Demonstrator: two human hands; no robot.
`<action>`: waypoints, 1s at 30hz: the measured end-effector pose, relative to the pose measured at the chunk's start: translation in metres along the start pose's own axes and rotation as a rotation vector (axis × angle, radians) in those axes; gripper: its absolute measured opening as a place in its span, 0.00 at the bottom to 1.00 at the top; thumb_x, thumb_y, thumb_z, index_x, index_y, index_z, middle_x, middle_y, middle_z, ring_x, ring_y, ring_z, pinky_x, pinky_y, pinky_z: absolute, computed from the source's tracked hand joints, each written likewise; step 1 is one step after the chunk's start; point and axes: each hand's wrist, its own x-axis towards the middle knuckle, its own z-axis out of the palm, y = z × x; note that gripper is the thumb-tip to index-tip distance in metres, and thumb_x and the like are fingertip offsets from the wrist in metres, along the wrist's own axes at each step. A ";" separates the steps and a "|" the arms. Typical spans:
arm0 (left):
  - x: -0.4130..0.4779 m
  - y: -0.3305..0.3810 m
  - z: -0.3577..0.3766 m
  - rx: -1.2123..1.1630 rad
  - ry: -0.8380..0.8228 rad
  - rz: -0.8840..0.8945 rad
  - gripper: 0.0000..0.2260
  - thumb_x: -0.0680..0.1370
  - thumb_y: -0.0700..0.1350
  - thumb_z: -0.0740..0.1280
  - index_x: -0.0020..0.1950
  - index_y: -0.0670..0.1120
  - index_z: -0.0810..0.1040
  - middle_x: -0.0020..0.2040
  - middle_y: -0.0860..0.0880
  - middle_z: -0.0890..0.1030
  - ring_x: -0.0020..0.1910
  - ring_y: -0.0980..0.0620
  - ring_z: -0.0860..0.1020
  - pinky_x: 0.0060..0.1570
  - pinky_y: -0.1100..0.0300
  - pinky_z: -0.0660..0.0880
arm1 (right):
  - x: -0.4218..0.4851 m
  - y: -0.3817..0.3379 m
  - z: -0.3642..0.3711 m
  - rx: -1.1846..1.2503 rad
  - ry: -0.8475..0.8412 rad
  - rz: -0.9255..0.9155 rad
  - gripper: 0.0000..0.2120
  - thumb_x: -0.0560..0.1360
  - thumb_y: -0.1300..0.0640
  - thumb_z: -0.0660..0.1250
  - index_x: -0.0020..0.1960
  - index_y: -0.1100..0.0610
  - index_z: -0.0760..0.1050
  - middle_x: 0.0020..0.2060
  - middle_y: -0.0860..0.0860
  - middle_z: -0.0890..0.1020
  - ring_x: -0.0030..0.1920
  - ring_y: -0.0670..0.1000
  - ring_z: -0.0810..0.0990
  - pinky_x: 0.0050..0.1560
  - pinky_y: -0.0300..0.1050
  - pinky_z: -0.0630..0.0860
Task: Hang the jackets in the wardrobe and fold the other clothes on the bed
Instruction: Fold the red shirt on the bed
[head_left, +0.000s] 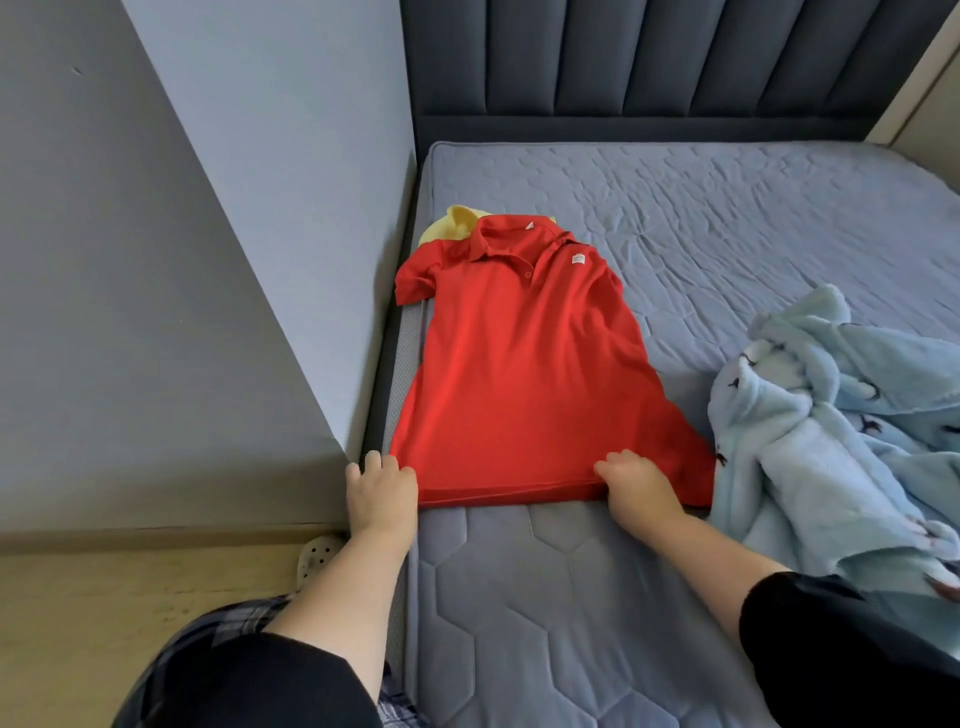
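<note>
Head view, the only one.

- Red polo shirt (524, 364): flat and front up on the bed (727, 218), centre of frame. It runs along the mattress's left edge, collar toward the top, hem toward the bottom. The short sleeve at frame left spills over the mattress edge. One button shows on the placket.
- Writing: small white chest patch (578, 258) at the shirt's upper right. It carries print, too small to read. No other readable text.
- Left-hand grip (382, 493): at the hem's lower-left corner, fingers curled, pinching that corner right at the mattress edge.
- Right-hand grip (636, 488): on the hem right of centre, fingers curled over the fabric, holding the hem against the mattress. The hem between the two hands looks straight and double-layered. Its right corner sticks out past the hand.
- Yellow garment (457, 223): peeks out from under the collar, upper left of the shirt.
- Light blue fleece garment (831, 426): crumpled at the right of frame, small dark printed marks on it, just beside the shirt's lower-right corner.
- Dark padded headboard (675, 67) across the top. Grey wall panel (208, 208) fills the left.
- Wood floor (104, 597) at lower left, with a pale perforated clog (317, 558) beside the left wrist.
- Plaid trousers (218, 623) and black sleeves along the bottom edge.
</note>
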 end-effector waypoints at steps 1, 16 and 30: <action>-0.001 0.002 0.000 -0.003 0.049 0.048 0.16 0.72 0.39 0.64 0.58 0.50 0.74 0.57 0.49 0.73 0.59 0.46 0.68 0.59 0.51 0.63 | -0.002 -0.004 0.001 0.043 0.069 -0.027 0.12 0.64 0.71 0.56 0.39 0.62 0.75 0.36 0.58 0.76 0.39 0.60 0.76 0.36 0.52 0.72; -0.013 0.014 0.013 0.016 -0.032 0.399 0.30 0.79 0.35 0.55 0.78 0.53 0.51 0.58 0.44 0.69 0.50 0.44 0.74 0.39 0.53 0.66 | -0.036 0.084 0.018 0.057 -0.160 0.563 0.19 0.80 0.65 0.51 0.70 0.62 0.66 0.66 0.65 0.69 0.65 0.64 0.69 0.62 0.55 0.67; -0.007 0.025 0.013 -0.053 -0.036 0.562 0.28 0.79 0.39 0.57 0.78 0.49 0.54 0.59 0.46 0.70 0.54 0.45 0.72 0.49 0.53 0.69 | -0.024 0.056 0.026 0.232 -0.123 0.219 0.26 0.72 0.65 0.61 0.69 0.54 0.72 0.69 0.53 0.72 0.68 0.54 0.69 0.68 0.46 0.65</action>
